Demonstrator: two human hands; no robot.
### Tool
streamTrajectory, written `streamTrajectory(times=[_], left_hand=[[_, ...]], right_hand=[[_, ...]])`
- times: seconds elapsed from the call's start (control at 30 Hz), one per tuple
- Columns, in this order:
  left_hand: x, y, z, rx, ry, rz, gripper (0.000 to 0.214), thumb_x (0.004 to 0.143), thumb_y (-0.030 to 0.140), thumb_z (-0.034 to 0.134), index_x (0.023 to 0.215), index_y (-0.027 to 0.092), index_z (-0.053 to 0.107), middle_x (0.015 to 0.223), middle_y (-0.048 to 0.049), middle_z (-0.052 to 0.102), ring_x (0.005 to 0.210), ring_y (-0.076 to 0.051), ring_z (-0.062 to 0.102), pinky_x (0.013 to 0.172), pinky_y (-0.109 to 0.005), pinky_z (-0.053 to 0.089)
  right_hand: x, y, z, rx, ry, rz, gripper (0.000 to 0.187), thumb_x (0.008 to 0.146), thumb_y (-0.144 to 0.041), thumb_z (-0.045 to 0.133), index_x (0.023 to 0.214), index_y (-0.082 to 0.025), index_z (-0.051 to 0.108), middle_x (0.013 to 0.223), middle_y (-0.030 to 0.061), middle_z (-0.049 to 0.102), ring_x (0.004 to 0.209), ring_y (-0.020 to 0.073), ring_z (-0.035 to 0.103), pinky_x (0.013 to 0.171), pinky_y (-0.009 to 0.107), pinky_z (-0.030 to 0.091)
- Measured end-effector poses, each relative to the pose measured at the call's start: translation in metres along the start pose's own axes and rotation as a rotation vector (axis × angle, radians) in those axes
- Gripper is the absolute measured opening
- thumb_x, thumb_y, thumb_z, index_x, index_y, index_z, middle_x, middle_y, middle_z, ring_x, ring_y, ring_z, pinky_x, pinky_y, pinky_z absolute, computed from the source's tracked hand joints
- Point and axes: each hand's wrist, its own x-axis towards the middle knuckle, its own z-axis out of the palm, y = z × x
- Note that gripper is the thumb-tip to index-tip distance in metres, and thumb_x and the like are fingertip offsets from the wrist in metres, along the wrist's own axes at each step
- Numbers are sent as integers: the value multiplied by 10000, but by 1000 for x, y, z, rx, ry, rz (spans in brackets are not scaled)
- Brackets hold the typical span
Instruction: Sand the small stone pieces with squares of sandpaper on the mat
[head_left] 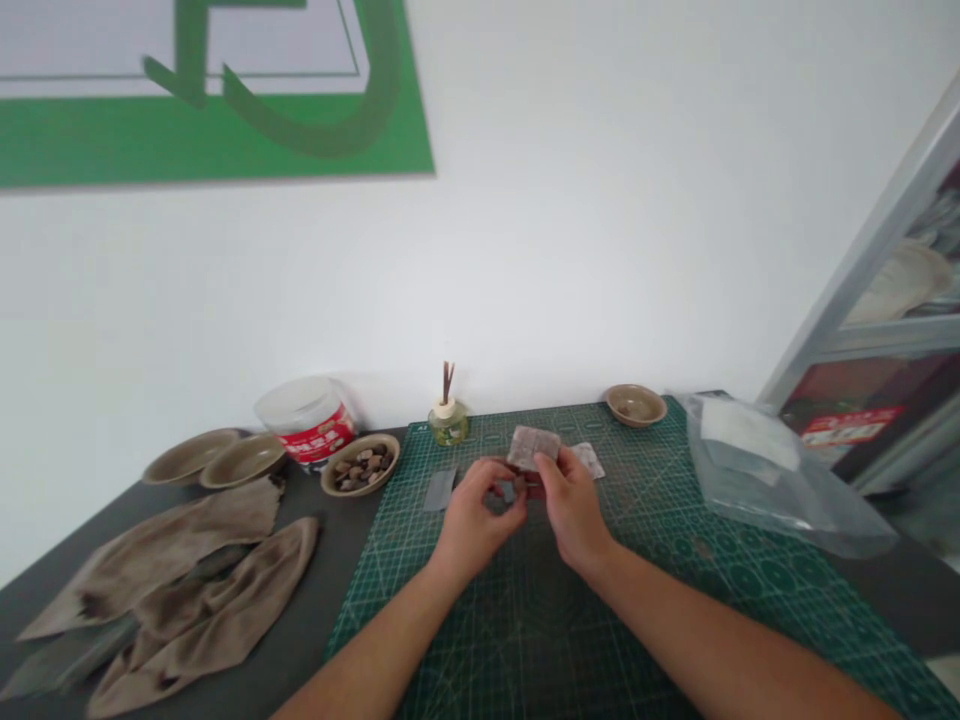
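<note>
Over the green cutting mat [555,620], my right hand [577,510] grips a pale, faintly printed square [531,448] with a red-brown part below it; it looks like sandpaper. My left hand [476,515] is closed in a pinch just left of it, on a small brown lump [519,484], perhaps a pebble or nut. The two hands are close together, and the fingers partly hide the lump. Behind my right hand lies another pale printed piece [589,460]. A grey flat sheet [440,490] rests on the mat left of my left hand.
A bowl of brown pebble-like pieces [361,467] stands left, near a red-labelled plastic tub [307,420] and two shallow bowls [244,461]. Brown cloths [225,610] lie front left. A diffuser bottle [448,422] and small dish [636,405] stand behind; a clear bag [772,475] lies right.
</note>
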Motion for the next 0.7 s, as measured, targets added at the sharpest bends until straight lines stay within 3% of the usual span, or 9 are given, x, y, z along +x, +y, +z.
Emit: streamTrajectory(times=[0.17,0.27,0.37,0.47,0.6,0.7], left_hand=[[6,-22,-11,-479,85,-191,205,756,172,723,863,175,547,912,-52,706,800,-153,655,722,-263,513],[10,-25,-16,-616,76,-268,285,757,170,738,1002,167,592,932,-63,736,856,-165,680,756,-265,520],[10,-21,-16,-664,38,-316,312,771,187,741,1055,157,617,965,-76,744,908,-176,689,794,-274,527],[7,-15,-15,-671,-4,-327,277,758,183,758,997,165,617,876,-36,736,828,-156,689,748,-254,532],[5,-10,-12,-664,7,-288,247,710,125,780,860,174,590,737,42,662,686,-95,628,674,-202,517],[5,-10,-10,-657,-2,-285,229,716,112,763,855,170,591,777,23,688,726,-104,645,704,-211,528]], right_hand=[[2,-2,-13,59,2,-18,192,798,-302,612,948,-190,655,948,65,698,777,202,642,671,321,542],[-1,-3,-13,106,-66,-7,170,803,-260,585,944,-203,660,971,58,688,760,183,630,650,301,522],[-4,-9,-12,-27,-153,-60,124,790,-198,554,856,-193,659,847,36,662,732,169,597,647,276,488],[-7,-16,-11,-131,-201,-105,110,793,-169,528,815,-185,635,790,19,629,722,157,567,648,262,460],[-7,-16,-12,-176,-210,-77,84,834,-217,542,833,-175,616,735,0,585,650,139,524,594,253,432],[-6,-13,-13,-242,-184,-98,71,837,-242,588,811,-179,606,701,-20,542,624,124,491,573,237,411]])
